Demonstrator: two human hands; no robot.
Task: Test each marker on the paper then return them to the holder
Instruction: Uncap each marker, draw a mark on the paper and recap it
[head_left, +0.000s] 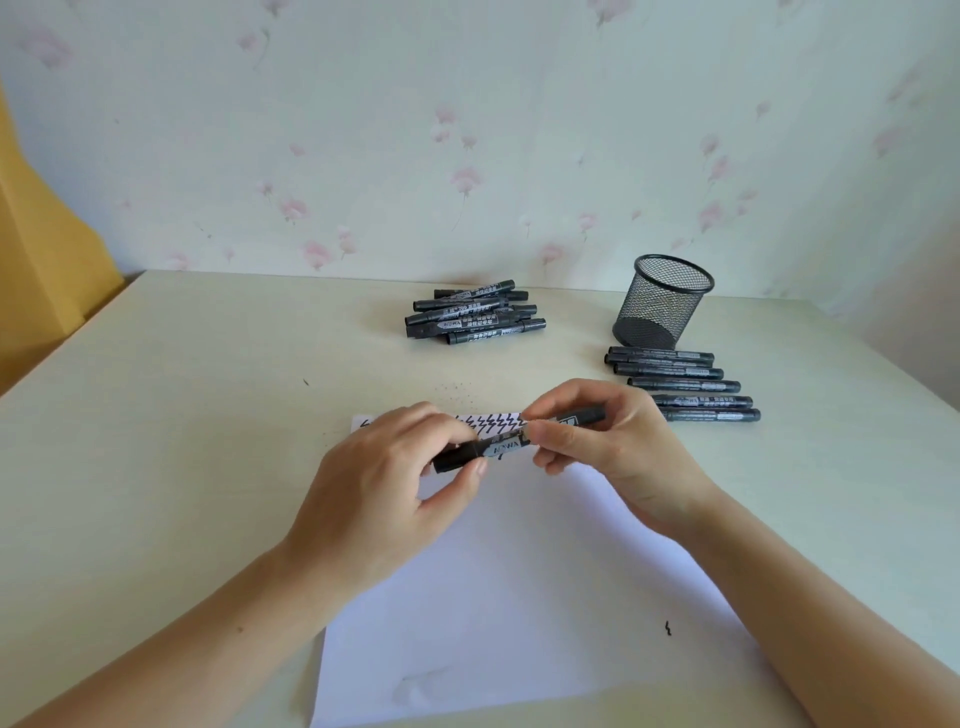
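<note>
Both hands pinch one marker above the paper's far edge: left hand on its cap end, right hand on the barrel. Bare surface lies open at nine o'clock; the mesh holder stands at one o'clock, a loose marker pile at twelve. The hands hide part of the zigzag marks, and whether the cap is seated is unclear.

You have one view only, from the camera on your head, so no second view shares any part of the scene. It looks forward and down over the table, facing the flowered wall at the far edge. Your forearms enter from the bottom corners, and your left hand and right hand meet near the middle, close to the lens. The paper lies just below them and reaches the bottom edge. The wide lens bends the table's sides, and the mesh holder stands farther off, right of centre, near the wall.
</note>
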